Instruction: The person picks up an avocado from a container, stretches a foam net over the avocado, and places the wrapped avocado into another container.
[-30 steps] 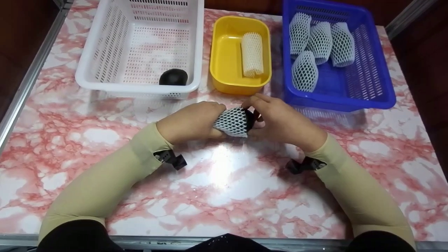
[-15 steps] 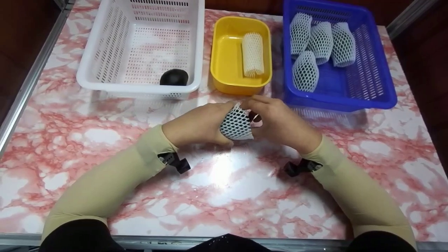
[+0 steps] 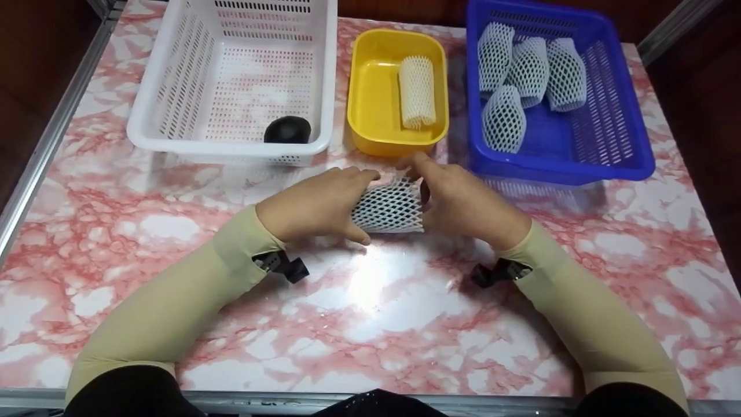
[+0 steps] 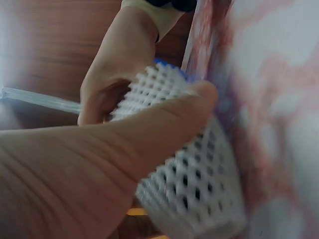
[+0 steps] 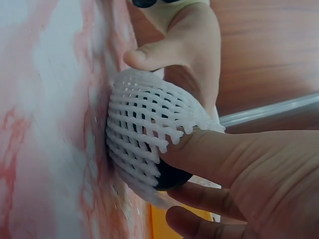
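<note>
A white foam net sleeve [image 3: 389,209] lies on its side just above the table, between my two hands, around a dark rounded fruit [image 5: 172,175]. My left hand [image 3: 315,205] holds the sleeve's left end, its thumb [image 4: 169,117] lying across the mesh in the left wrist view. At the other end, my right hand [image 3: 466,204] grips the sleeve's edge. The right wrist view has the right thumb [image 5: 204,152] at the mesh rim, where dark skin shows, with curled fingers below. Most of the fruit is hidden by mesh and fingers.
A white basket [image 3: 231,146] holding one dark fruit [image 3: 288,130] stands back left. Behind the hands, a yellow tub [image 3: 370,110] contains a stack of flattened foam nets [image 3: 418,92]. The blue basket [image 3: 602,172] at back right holds several netted fruits [image 3: 505,120].
The net has been drawn rightward over the fruit, so its dark end no longer shows in the head view. The left hand has shifted slightly left, its thumb more spread.
</note>
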A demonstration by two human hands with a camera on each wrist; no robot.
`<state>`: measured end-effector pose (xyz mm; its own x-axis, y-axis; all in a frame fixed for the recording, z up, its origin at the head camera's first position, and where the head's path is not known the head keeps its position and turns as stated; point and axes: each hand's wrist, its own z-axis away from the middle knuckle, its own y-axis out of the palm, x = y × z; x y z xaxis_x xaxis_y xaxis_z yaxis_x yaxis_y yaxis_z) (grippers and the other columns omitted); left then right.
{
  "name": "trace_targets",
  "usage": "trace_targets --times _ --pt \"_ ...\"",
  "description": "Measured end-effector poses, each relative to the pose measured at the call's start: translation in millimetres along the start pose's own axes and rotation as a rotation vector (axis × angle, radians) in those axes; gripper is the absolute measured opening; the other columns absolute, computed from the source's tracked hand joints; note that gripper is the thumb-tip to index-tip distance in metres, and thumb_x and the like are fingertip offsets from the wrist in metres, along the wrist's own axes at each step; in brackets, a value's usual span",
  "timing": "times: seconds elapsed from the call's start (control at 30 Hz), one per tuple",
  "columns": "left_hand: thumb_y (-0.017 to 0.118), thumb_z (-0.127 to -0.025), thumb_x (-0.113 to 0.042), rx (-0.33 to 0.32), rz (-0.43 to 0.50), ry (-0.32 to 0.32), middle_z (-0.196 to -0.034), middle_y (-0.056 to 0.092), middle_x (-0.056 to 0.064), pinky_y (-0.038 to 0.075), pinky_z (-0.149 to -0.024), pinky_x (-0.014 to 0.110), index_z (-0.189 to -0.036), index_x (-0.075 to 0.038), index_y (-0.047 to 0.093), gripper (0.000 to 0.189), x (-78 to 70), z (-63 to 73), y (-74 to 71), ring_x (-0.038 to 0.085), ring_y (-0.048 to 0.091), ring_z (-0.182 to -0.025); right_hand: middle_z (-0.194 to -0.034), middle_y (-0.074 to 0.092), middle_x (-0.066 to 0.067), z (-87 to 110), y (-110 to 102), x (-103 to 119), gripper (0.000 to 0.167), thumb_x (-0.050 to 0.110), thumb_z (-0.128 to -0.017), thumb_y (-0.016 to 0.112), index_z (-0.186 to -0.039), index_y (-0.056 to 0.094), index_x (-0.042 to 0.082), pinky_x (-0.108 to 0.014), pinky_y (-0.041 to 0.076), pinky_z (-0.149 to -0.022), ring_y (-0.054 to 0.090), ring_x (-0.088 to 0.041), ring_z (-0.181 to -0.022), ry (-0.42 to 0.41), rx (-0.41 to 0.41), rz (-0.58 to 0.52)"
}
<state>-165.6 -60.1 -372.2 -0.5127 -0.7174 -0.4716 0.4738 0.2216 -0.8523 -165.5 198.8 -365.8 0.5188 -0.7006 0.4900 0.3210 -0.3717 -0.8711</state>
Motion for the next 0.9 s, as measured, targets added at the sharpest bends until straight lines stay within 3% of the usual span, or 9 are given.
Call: trace_targets --times 0.07,0.17,0.3,0.37,0.53,0.73,0.9 --pt "0.093 -0.084 -0.045 0.003 -0.024 -0.027 -0.139 0.067 0.011 0.053 -0.113 0.048 -0.153 -0.007 0.051 0.090 1.0 0.5 -0.1 0.031 0.065 -0.124 -0.104 0.076 -0.008 0.6 -1.0 -0.6 0.092 -0.014 -0.070 0.080 -0.152 0.050 0.017 -0.035 0.058 -0.059 0.067 -0.024 -0.073 0.009 0.005 0.002" --pt "0.090 -0.086 -0.042 -0.013 0.000 0.006 -0.124 0.070 0.008 0.057 -0.103 0.047 -0.139 -0.008 0.059 0.070 1.0 -2.9 3.8 0.028 0.067 -0.110 -0.112 0.075 -0.006 0.4 -0.7 -2.3 0.087 -0.016 -0.067 0.077 -0.146 0.059 0.017 -0.037 0.059 -0.070 0.067 -0.023 -0.083 -0.015 0.011 0.024" --pt "0.090 -0.087 -0.039 -0.042 0.040 0.055 -0.123 0.071 0.008 0.058 -0.103 0.048 -0.137 -0.007 0.059 0.067 -0.6 -7.3 9.3 0.027 0.068 -0.109 -0.122 0.076 -0.005 -0.1 0.8 -4.4 0.075 -0.016 -0.065 0.075 -0.134 0.070 0.014 -0.041 0.061 -0.089 0.068 -0.024 -0.095 -0.071 -0.004 0.073" --pt "0.090 -0.086 -0.038 -0.055 0.048 0.056 -0.123 0.071 0.008 0.058 -0.103 0.047 -0.137 -0.007 0.059 0.067 -0.8 -8.2 10.9 0.027 0.068 -0.108 -0.121 0.077 -0.006 0.0 0.9 -4.3 0.074 -0.017 -0.066 0.074 -0.134 0.071 0.014 -0.042 0.062 -0.088 0.068 -0.024 -0.092 -0.084 -0.015 0.084" --pt "0.088 -0.087 -0.037 -0.087 0.062 0.034 -0.119 0.072 0.006 0.060 -0.097 0.045 -0.134 -0.009 0.059 0.063 -1.0 -8.0 11.9 0.025 0.069 -0.104 -0.122 0.078 -0.008 0.2 -2.3 -2.9 0.070 -0.015 -0.072 0.078 -0.135 0.071 0.013 -0.044 0.063 -0.091 0.070 -0.024 -0.094 -0.084 -0.016 0.098" --pt "0.086 -0.088 -0.037 -0.075 0.048 0.028 -0.120 0.071 0.007 0.059 -0.097 0.047 -0.135 -0.010 0.058 0.061 -1.9 -7.8 11.8 0.027 0.069 -0.105 -0.123 0.076 -0.010 8.2 -20.2 -3.6 0.045 0.007 -0.089 0.088 -0.131 0.071 0.010 -0.048 0.062 -0.093 0.072 -0.028 -0.103 -0.113 0.018 0.166" --pt "0.087 -0.087 -0.036 -0.073 0.043 0.035 -0.121 0.071 0.007 0.059 -0.098 0.046 -0.137 -0.010 0.058 0.063 -2.0 -8.6 12.0 0.026 0.068 -0.105 -0.128 0.073 -0.012 14.9 -28.2 1.6 0.031 0.014 -0.099 0.080 -0.128 0.071 0.005 -0.051 0.059 -0.105 0.071 -0.032 -0.118 -0.162 -0.117 0.135"
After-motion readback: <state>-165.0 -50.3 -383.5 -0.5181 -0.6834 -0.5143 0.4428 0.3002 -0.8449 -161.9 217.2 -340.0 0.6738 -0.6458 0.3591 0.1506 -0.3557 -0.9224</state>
